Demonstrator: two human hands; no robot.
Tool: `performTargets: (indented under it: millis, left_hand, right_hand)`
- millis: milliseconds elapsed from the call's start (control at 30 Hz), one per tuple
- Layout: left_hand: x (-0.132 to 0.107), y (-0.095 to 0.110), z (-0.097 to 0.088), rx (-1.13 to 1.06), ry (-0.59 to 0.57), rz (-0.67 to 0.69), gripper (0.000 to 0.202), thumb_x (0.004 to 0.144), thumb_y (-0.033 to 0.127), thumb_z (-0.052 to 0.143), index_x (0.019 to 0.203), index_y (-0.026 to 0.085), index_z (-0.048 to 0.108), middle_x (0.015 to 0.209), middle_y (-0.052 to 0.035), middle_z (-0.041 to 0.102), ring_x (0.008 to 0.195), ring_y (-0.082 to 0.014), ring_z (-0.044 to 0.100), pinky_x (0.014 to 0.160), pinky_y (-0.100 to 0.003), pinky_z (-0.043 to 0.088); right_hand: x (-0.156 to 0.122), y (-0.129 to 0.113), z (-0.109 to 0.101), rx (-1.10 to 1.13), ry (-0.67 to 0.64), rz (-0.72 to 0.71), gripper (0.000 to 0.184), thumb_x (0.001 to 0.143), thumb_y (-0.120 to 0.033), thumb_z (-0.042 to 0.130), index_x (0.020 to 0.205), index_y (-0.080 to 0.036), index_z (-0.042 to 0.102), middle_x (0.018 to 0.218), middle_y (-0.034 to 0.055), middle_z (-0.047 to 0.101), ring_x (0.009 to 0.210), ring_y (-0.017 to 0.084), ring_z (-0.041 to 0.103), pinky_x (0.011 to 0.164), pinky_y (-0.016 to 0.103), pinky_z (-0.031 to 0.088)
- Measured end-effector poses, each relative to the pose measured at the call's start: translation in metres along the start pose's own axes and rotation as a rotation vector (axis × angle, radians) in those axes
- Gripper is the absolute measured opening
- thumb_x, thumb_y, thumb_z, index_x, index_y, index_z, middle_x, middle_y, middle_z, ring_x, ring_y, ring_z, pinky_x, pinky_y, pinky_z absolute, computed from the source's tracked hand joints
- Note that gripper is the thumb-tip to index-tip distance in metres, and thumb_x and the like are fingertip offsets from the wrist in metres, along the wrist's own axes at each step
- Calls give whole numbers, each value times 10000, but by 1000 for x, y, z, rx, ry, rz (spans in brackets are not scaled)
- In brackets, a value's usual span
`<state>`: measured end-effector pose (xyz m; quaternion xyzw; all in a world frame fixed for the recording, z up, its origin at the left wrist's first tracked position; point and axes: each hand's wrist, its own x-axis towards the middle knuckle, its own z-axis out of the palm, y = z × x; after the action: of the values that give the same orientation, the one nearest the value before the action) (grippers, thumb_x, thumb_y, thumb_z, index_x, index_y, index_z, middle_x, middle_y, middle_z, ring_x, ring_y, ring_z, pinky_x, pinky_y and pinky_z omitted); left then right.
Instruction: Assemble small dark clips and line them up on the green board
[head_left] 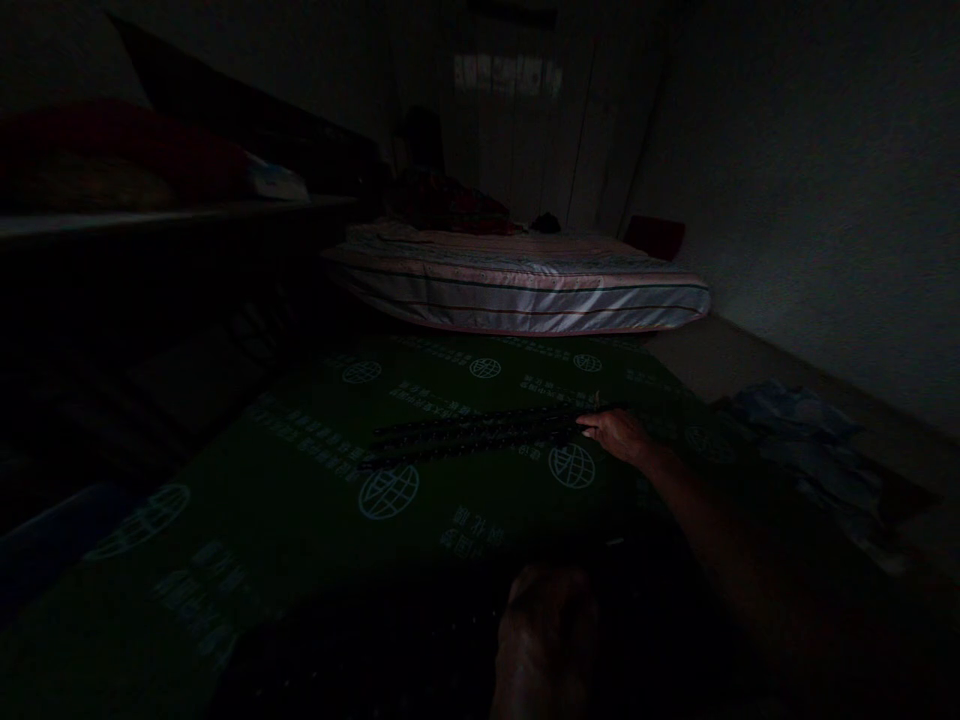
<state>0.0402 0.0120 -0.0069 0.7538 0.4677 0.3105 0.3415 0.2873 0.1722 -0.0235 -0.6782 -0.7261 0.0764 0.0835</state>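
The room is very dark. My right hand point(619, 435) reaches forward over a green mat point(315, 500) printed with white globes and lettering. Its fingers are closed on the right end of a long dark patterned strip of cloth point(472, 432), which lies stretched to the left across the mat. Low in the middle a dim rounded shape point(547, 640) looks like my left hand, resting near a black patch of the mat. Its fingers do not show in the dark.
A striped mattress point(525, 290) lies on the floor beyond the mat, with dark bundles on it. A shelf or bed edge point(172, 215) with red bedding runs along the left. Crumpled bluish cloth point(802, 425) lies by the right wall.
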Motion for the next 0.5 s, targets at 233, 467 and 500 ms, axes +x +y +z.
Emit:
performTargets:
  millis: [233,467,500]
  left_hand:
    - [-1,1,-2,-31,6,-7,170,773,146,537,856,214,670,844,-48,677,790,-187,632,695,-279,518]
    - [-1,1,-2,-47,13,-22,164,775,152,528,838,212,668,828,-54,673,782,-194,629,693,-289,512]
    - [-1,2,-2,-49,12,-20,162,773,150,530,833,212,667,823,-52,672,779,-193,629,691,-287,512]
  right_hand:
    - [-1,0,0,-8,2,0,328,834,-222,525,1144,-289,607,1120,3,649,1014,169,613,861,257,463]
    - [0,2,2,-7,16,-8,325,829,-217,529,1138,-272,614,1135,22,640,1039,190,600,883,281,449]
    - [1,2,2,-3,17,-9,325,829,-217,528,1138,-270,614,1138,23,639,1040,187,599,883,277,449]
